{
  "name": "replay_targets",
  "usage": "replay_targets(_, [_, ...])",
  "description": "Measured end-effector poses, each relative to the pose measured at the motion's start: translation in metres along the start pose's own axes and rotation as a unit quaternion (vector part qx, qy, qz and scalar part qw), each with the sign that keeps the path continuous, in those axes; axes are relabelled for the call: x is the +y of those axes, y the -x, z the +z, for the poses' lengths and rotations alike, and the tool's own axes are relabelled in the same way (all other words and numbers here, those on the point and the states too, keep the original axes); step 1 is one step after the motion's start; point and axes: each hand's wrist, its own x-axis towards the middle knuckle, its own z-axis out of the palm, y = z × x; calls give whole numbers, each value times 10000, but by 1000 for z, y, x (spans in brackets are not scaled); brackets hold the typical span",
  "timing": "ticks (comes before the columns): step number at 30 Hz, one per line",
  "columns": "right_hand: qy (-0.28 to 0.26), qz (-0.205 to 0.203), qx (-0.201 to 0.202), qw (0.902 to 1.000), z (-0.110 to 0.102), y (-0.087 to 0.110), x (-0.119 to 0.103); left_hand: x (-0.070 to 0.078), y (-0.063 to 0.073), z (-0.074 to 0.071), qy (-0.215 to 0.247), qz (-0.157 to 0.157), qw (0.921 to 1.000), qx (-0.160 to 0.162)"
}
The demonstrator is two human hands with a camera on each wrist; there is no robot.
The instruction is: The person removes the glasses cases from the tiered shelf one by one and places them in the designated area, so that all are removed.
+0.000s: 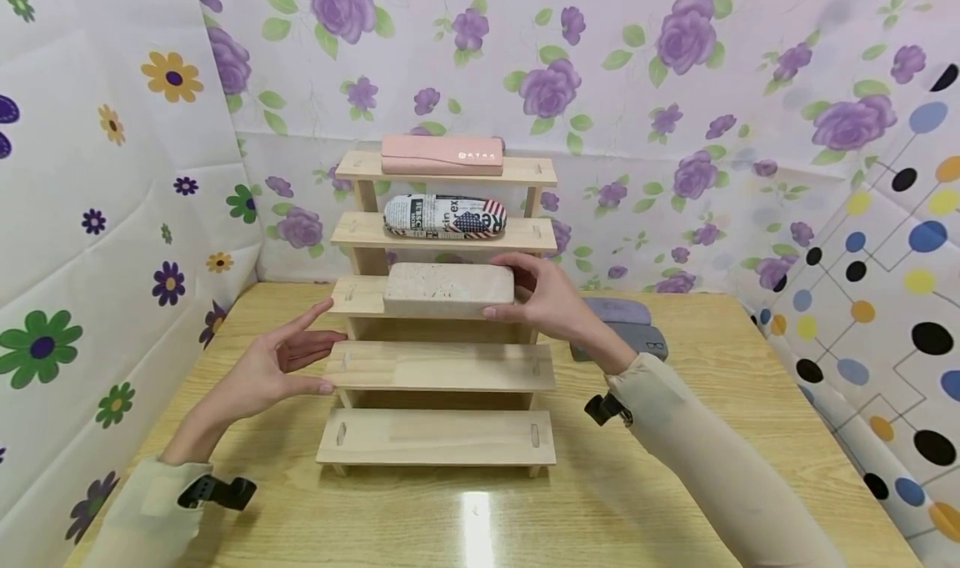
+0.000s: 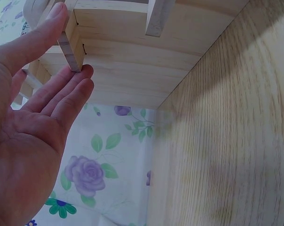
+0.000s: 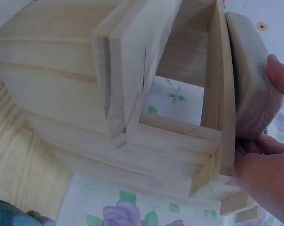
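A cream, speckled glasses case (image 1: 450,289) lies lengthwise on the third step of a light wooden tiered rack (image 1: 442,439). My right hand (image 1: 543,297) grips its right end, thumb at the front and fingers behind; in the right wrist view the case (image 3: 255,75) stands against the step board. My left hand (image 1: 258,372) is at the rack's left side, fingers mostly straight. Seen from the left wrist, the fingertips (image 2: 85,73) are right at the end of a step board (image 2: 71,47). On the steps above sit a newspaper-print case (image 1: 445,217) and a pink case (image 1: 442,155).
Behind my right forearm, a purple case (image 1: 618,310) and a grey-blue case (image 1: 637,340) with a glasses mark lie on the wooden table (image 1: 675,468). Flowered cloth (image 1: 450,67) hangs behind the rack, with patterned cloth on both sides.
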Motion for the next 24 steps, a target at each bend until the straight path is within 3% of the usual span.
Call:
replay_targets(11, [-569,-222,274,9978,-4,15,4,-2,-1,0,-12,64,10000,-19])
replay_targets(24, [-389,-320,312,9982,-26,42,7,0,-1,1,1,93,10000,-31])
